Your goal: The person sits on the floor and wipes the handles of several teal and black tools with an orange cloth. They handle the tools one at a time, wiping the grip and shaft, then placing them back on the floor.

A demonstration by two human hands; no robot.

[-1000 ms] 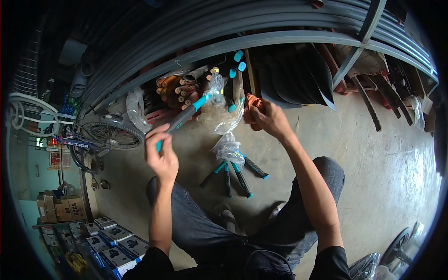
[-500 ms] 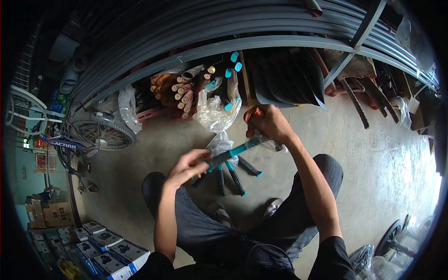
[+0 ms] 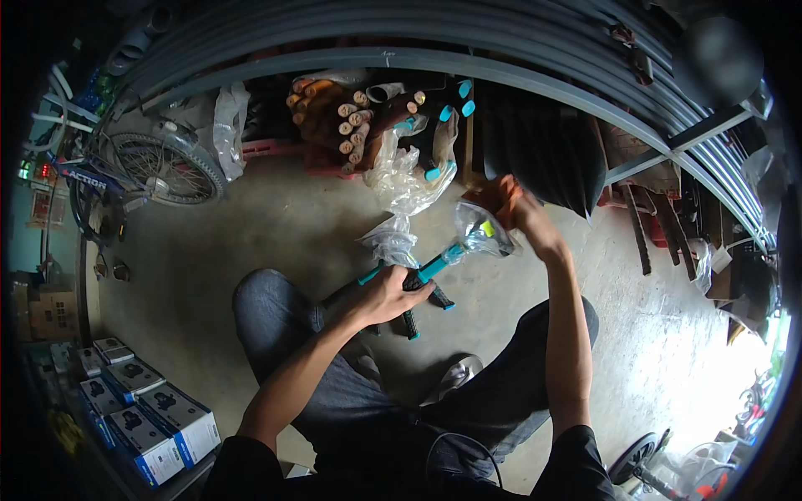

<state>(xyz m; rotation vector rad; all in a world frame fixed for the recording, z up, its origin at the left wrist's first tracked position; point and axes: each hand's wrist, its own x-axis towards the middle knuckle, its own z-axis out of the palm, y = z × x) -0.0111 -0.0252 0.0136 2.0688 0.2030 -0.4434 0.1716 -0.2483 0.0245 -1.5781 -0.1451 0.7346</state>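
My left hand is wrapped round the black grip of a teal-handled tool, held slanting up to the right. Clear plastic and a bright yellow label cover the tool's head, so I cannot make out its kind. My right hand, a little blurred, grips an orange-brown cloth just beyond the wrapped head. Below the left hand, several similar black-and-teal handles rest on the floor, fanned out from a clear plastic bag. My left hand and forearm hide some of them.
Ahead, long grey pipes lie on a metal rack above bundled wooden handles and black shovel blades. A plastic bag with teal-tipped handles leans there. A bicycle stands left; boxes are stacked lower left.
My left hand has closed round the tool's grip. My right hand has moved right with the cloth, and the tool's plastic-wrapped head now shows. The whole view has shifted slightly.
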